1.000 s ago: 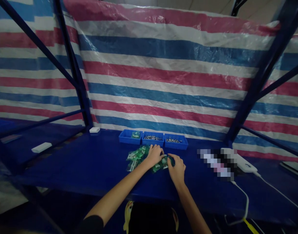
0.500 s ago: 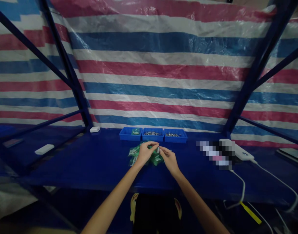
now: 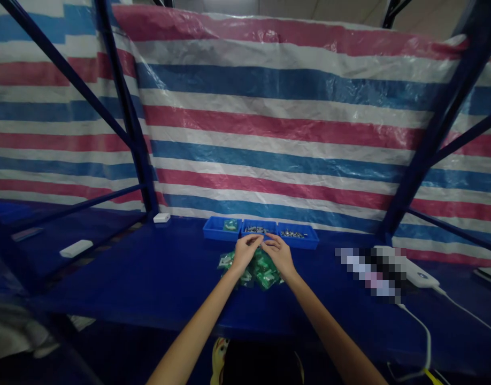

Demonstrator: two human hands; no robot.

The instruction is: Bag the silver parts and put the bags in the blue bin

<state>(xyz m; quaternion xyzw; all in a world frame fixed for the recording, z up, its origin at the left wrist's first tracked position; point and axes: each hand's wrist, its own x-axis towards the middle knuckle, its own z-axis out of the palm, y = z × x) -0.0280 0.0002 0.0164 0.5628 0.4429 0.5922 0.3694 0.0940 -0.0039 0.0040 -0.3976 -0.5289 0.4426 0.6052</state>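
My left hand (image 3: 246,252) and my right hand (image 3: 279,253) meet at the fingertips over the table, each closed in a pinch. Whatever sits between their fingers is too small and too covered to make out. Under and around them lies a pile of green-tinted clear plastic packets (image 3: 265,274) with pale pieces inside. Just behind stand three blue trays in a row. The left tray (image 3: 214,230) holds one packet (image 3: 230,225). Small grey metal parts lie in the middle tray (image 3: 261,224), partly hidden by my fingers, and in the right tray (image 3: 299,243).
On the right lie a blurred-out flat item (image 3: 368,274) and a white power bank (image 3: 416,271) with a cable (image 3: 426,331) running off the front edge. Two white boxes (image 3: 161,217) (image 3: 76,248) are at left. Blue posts (image 3: 143,171) and a striped sheet (image 3: 269,133) enclose the table (image 3: 157,278).
The view has tilted up and shifted left slightly. Both hands have come closer together, nearer the middle tray; the small whitish piece seen between them before is now covered by fingers.
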